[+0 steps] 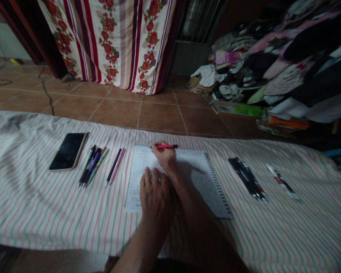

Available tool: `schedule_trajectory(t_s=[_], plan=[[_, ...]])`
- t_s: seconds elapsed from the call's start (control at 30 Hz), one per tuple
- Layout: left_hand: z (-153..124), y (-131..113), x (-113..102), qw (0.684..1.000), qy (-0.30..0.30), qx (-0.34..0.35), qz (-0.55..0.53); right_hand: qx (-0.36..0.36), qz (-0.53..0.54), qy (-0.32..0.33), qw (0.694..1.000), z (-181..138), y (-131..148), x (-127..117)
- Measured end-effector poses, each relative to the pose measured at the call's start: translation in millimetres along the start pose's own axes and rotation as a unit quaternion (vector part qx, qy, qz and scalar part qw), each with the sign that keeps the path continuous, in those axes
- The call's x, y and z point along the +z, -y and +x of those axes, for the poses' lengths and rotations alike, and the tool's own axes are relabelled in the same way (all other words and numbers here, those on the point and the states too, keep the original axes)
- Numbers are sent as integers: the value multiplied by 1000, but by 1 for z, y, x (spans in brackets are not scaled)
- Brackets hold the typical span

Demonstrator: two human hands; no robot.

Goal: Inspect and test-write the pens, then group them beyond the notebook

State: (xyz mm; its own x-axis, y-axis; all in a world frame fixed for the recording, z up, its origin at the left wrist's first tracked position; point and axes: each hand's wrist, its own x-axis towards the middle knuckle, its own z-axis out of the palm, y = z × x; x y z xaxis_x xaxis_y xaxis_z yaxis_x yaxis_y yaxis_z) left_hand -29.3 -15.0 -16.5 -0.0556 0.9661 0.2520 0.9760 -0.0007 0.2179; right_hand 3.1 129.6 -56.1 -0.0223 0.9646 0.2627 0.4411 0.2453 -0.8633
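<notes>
A spiral-bound notebook (199,174) lies open on the striped cloth (31,197). My right hand (165,156) is closed around a pink pen (168,146) and rests on the upper part of the page. My left hand (155,195) lies flat on the lower left of the page, fingers stretched out, holding nothing.
A dark phone (68,151) lies at the left, with several pens (92,167) and two more pens (115,166) beside it. More pens (247,178) and a marker (282,182) lie right of the notebook. A floral curtain (116,41) and a clothes pile (272,64) stand beyond on tiled floor.
</notes>
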Motion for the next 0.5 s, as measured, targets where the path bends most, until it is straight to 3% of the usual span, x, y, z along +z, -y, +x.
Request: schedule_trajectory(t_s=[0.5], plan=[[-1,2,2,1000,7,-1,-7,-3,-29,3,1000,0,5,-3]])
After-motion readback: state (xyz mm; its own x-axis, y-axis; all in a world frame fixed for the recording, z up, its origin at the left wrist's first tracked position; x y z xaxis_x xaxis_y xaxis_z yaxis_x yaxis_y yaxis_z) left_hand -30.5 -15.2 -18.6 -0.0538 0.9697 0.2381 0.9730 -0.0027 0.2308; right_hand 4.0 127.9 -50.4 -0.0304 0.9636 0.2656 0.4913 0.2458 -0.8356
